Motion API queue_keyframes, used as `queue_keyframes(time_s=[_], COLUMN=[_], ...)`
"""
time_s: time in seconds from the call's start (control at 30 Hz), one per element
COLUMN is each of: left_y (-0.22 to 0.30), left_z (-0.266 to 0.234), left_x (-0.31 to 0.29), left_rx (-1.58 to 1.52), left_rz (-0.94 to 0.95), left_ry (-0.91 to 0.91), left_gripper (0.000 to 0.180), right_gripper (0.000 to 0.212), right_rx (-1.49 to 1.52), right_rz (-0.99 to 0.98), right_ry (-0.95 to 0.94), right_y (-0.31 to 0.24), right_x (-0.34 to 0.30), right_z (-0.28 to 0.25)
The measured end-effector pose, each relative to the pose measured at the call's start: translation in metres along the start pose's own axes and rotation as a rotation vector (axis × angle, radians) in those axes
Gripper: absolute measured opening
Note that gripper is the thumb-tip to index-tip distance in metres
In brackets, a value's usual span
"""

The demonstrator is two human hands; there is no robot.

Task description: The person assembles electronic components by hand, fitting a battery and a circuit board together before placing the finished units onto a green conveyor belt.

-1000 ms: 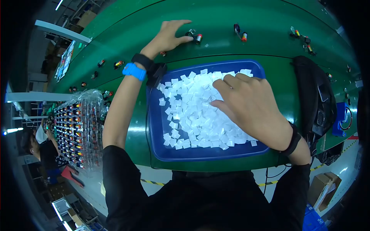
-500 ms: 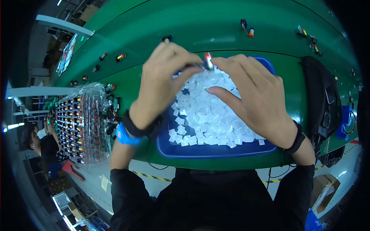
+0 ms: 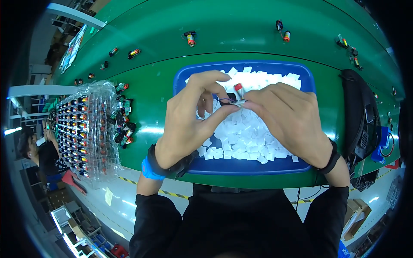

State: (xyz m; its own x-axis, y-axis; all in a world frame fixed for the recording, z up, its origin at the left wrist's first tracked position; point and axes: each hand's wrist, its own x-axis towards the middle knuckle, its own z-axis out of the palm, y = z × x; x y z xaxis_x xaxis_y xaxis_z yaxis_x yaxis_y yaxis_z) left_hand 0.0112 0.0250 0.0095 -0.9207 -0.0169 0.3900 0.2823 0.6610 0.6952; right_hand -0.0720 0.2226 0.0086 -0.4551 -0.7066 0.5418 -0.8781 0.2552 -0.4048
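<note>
- Green worktop (image 3: 148, 101), seam running along it; aisle with taped floor at the near edge, co-worker (image 3: 48, 157) off the left.
- Blue tray (image 3: 245, 168) along the near edge, full of white squares (image 3: 243, 142).
- My left hand (image 3: 187, 114): thumb and fingers curled nearly closed, pinching the red-topped part (image 3: 239, 87) over the tray's middle.
- My right hand (image 3: 290, 118): thumb and forefinger drawn in at the same part; can't tell what's between them.
- My fingers hide some of the part and squares.
- Loose parts (image 3: 190, 39) toward the far edge; plastic stack (image 3: 79, 129) left, black bag (image 3: 360, 116) right.
</note>
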Motion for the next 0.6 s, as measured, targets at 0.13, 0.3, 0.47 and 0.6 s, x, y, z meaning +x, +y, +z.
queue_keyframes(time_s=[0.13,0.3,0.47,0.6], left_y=[-0.018,-0.024,-0.024,-0.022], left_z=[0.002,-0.006,-0.028,-0.022], left_x=[-0.003,-0.002,0.001,-0.006], left_rx=[-0.091,-0.180,-0.910,-1.207], left_rz=[0.178,0.367,-0.637,-0.718], left_ry=[-0.016,-0.003,-0.092,-0.425], left_gripper=[0.030,0.032,0.026,0.037], right_gripper=[0.018,0.020,0.026,0.027], right_rx=[-0.020,-0.061,0.000,-0.054], right_rz=[-0.004,-0.100,-0.245,-0.259], right_ry=[-0.026,0.026,0.045,0.039], right_y=[-0.001,0.004,0.004,0.001], right_x=[0.001,0.006,0.011,0.007], right_z=[-0.004,-0.009,-0.008,-0.001])
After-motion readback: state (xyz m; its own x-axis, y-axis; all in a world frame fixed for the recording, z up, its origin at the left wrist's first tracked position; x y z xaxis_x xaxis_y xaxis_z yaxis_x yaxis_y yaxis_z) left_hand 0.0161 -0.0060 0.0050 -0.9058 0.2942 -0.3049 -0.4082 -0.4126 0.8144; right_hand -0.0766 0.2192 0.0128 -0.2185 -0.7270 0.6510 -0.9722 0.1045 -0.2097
